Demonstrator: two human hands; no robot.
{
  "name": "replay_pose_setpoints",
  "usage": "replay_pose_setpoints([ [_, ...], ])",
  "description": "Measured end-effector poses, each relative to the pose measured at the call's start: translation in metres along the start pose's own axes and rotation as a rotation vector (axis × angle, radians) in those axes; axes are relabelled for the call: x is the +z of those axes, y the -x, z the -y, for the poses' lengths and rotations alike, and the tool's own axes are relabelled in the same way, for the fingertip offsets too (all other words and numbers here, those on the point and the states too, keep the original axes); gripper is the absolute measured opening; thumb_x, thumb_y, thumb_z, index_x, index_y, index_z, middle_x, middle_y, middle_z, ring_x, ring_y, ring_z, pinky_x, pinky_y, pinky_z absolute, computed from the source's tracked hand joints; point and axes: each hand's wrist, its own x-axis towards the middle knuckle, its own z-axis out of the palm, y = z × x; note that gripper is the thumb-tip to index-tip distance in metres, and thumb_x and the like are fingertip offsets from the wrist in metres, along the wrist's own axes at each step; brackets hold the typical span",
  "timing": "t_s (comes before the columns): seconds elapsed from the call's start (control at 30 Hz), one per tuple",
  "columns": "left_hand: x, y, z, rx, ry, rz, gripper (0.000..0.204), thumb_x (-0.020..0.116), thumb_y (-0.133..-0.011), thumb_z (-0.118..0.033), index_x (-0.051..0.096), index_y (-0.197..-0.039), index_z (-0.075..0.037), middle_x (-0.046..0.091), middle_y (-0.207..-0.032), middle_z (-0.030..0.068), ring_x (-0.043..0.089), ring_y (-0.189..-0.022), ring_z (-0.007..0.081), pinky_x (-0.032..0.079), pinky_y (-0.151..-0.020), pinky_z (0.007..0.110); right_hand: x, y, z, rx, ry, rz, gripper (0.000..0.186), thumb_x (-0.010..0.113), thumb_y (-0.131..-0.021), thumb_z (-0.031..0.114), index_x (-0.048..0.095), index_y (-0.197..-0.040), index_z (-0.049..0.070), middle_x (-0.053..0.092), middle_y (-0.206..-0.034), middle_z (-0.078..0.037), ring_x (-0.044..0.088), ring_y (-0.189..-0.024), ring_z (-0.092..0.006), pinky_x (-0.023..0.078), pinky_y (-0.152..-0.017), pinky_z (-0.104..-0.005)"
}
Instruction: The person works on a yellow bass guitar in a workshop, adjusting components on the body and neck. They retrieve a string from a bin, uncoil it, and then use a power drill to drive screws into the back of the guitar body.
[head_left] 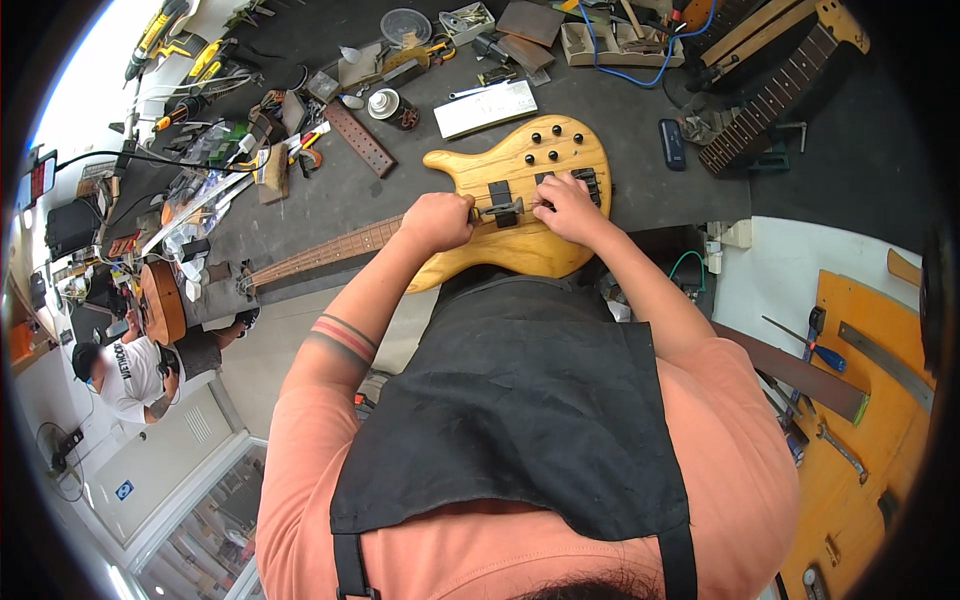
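A natural-wood electric bass guitar [480, 255] lies across the near edge of the dark workbench, its neck [330, 252] pointing left. My left hand [440, 221] is closed over the body near the neck end, gripping a dark metal hand tool [503, 210] whose far end reaches over the pickups. My right hand [570, 210] is by the bridge [589, 184], fingers curled and pinched together low over the body. Whatever lies between those fingertips is too small to make out. Several black knobs [553, 155] stand on the body beyond my right hand.
Beyond the bass are a white rectangular block [486, 109], a metal can [384, 104] and a drilled wooden bar [360, 140]. Another guitar neck [785, 90] lies at the far right. Tools clutter the left. A co-worker [130, 375] sits at far left with a guitar [162, 303].
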Motion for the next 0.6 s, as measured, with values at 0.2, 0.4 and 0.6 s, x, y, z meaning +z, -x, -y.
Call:
replay_pose_setpoints([
  [0.2, -0.002, 0.002, -0.002, 0.003, -0.021, -0.033, 0.026, 0.069, -0.090, -0.024, 0.078, -0.104, -0.004, 0.081, -0.099, 0.0223, 0.079, -0.097, 0.0415, 0.063, -0.089, 0.054, 0.001, 0.001, 0.002, 0.005, 0.020, -0.048, 0.013, 0.073, -0.098, 0.022, 0.072, -0.104, 0.010, 0.069, -0.110, -0.004, 0.059, -0.117, -0.0298, 0.041, -0.112, -0.0480],
  [0.4, -0.003, 0.008, 0.004, 0.031, -0.031, -0.156, 0.025, 0.074, -0.091, -0.026, 0.077, -0.102, -0.004, 0.081, -0.102, 0.0219, 0.079, -0.102, 0.0402, 0.062, -0.091, 0.053, -0.004, -0.003, 0.006, 0.058, 0.003, -0.038, 0.014, 0.072, -0.098, 0.022, 0.074, -0.106, 0.011, 0.072, -0.114, -0.004, 0.060, -0.121, -0.0304, 0.041, -0.113, -0.0480],
  [0.6, -0.016, 0.022, 0.004, -0.114, 0.268, -0.441, 0.032, 0.078, -0.098, -0.032, 0.075, -0.108, -0.001, 0.079, -0.102, 0.0214, 0.077, -0.100, 0.0369, 0.059, -0.090, 0.049, -0.018, 0.007, 0.011, -0.014, 0.004, -0.111, 0.028, 0.071, -0.097, 0.013, 0.073, -0.124, 0.010, 0.070, -0.127, -0.009, 0.059, -0.131, -0.0332, 0.045, -0.116, -0.0493],
])
